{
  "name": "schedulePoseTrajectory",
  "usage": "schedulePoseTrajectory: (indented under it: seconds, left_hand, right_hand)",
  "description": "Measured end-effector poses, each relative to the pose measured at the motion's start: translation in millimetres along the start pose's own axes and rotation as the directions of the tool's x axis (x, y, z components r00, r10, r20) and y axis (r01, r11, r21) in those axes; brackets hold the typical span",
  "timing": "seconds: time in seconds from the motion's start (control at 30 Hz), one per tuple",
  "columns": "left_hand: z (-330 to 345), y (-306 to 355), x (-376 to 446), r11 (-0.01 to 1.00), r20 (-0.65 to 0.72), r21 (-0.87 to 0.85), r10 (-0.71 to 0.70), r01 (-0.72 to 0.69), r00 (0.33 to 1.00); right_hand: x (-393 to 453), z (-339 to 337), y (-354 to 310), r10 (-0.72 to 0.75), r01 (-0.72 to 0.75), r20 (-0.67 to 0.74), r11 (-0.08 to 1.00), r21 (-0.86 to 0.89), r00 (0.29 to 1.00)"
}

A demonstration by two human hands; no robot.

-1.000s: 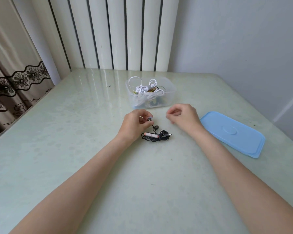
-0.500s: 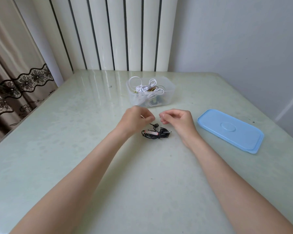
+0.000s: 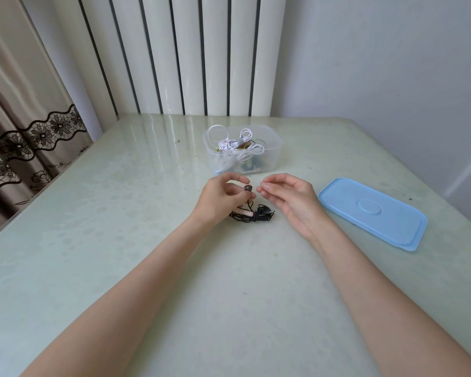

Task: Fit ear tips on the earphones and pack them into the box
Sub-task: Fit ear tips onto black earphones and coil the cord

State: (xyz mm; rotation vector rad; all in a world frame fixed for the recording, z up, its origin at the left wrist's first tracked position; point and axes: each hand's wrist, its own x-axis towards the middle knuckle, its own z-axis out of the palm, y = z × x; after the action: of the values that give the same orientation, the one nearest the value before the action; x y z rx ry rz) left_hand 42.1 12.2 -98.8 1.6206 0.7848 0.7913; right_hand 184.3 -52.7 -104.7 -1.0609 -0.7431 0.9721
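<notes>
- Pinching a small dark earbud (image 3: 247, 188) between thumb and fingertips, the left hand (image 3: 220, 200) hovered just above the pale green table (image 3: 120, 240), the bud poking out at the very tips of the fingers.
- From that bud a thin black cord dropped to the bundled black earphones (image 3: 252, 214), which lay on the table just under and beside the left hand, between the two wrists.
- The right hand (image 3: 288, 195) sat close by, its fingers curled and drawn together a hair away from the bud; whether they gripped an ear tip, I could not tell.
- Behind both hands stood the clear plastic box (image 3: 272, 148), open, with white cables (image 3: 234, 142) heaped inside.
- Its blue lid (image 3: 373, 213) lay flat to the right, well apart from the box.
</notes>
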Motion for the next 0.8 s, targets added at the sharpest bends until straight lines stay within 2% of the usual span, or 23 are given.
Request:
schedulePoseTrajectory:
  seconds: [0.17, 0.27, 0.4, 0.53, 0.6, 0.7, 0.8]
  left_hand:
    - [0, -3, 2, 0.999, -0.004, -0.047, 0.010, -0.011, 1.000]
    - [-2, -5, 3, 0.996, -0.009, -0.093, -0.001, 0.000, 1.000]
    - [-7, -7, 5, 0.965, -0.025, -0.257, -0.050, 0.042, 0.998]
    - [-6, -6, 5, 0.998, -0.039, -0.068, 0.006, -0.008, 0.999]
    - [-8, -4, 5, 0.996, -0.026, 0.085, 0.017, -0.015, 1.000]
    - [-5, -1, 1, 0.913, 0.140, 0.404, 0.000, -0.057, 0.990]
    - [3, 4, 1, 0.803, 0.156, 0.585, 0.027, -0.115, 0.987]
  right_hand:
    - [-1, 7, 0, 0.001, 0.003, 0.040, 0.996, -0.093, 0.999]
    - [0, 4, 1, 0.012, -0.011, 0.024, 1.000, -0.016, 1.000]
    - [0, 7, 2, 0.022, -0.028, 0.055, 0.993, 0.111, 0.998]
    - [-1, 12, 3, 0.036, -0.039, 0.052, 0.998, 0.051, 0.998]
    - [0, 10, 3, 0.042, -0.043, 0.025, 0.996, 0.078, 0.999]
    - [2, 7, 2, 0.039, -0.037, -0.022, 0.992, 0.121, 0.999]
    - [3, 5, 2, 0.033, -0.026, -0.049, 0.991, 0.134, 0.998]
